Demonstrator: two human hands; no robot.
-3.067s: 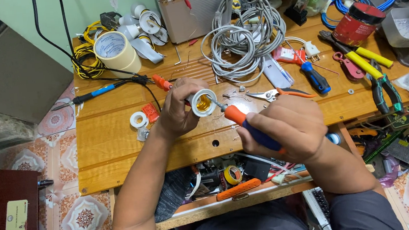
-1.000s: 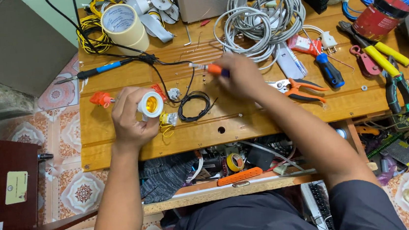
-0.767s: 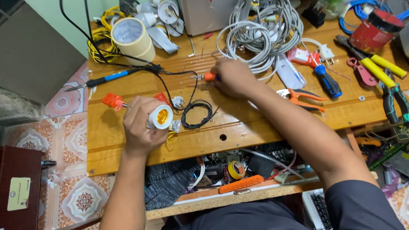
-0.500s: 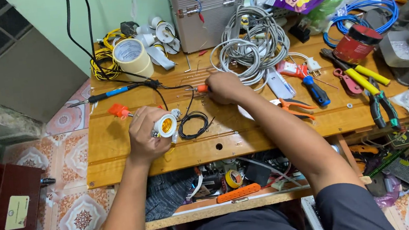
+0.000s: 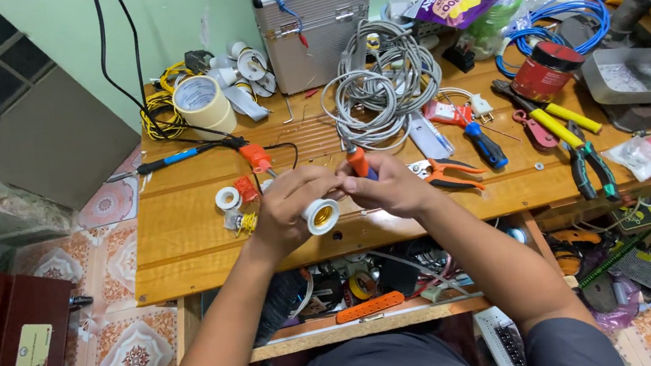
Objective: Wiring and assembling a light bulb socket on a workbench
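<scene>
My left hand (image 5: 290,206) grips a white lamp socket (image 5: 320,215) with a brass inside, its mouth turned toward me, above the wooden workbench (image 5: 189,242). My right hand (image 5: 385,187) holds a screwdriver with an orange and blue handle (image 5: 358,161), and its fingertips touch the socket's side. The screwdriver's tip is hidden between my hands. Just left of my left hand lie a small white ring (image 5: 227,198), a red part (image 5: 247,189) and a bit of yellow wire (image 5: 247,223).
A grey cable coil (image 5: 380,92), metal case (image 5: 317,19), tape roll (image 5: 203,102), soldering iron (image 5: 174,157), orange-handled cutters (image 5: 442,171), yellow and green pliers (image 5: 573,138), a red can (image 5: 543,71) and blue cable (image 5: 562,17) crowd the bench. A shelf below holds clutter.
My right hand came back from the far side of the bench with the screwdriver and met the socket. My left hand shifted right and turned the socket's mouth toward me.
</scene>
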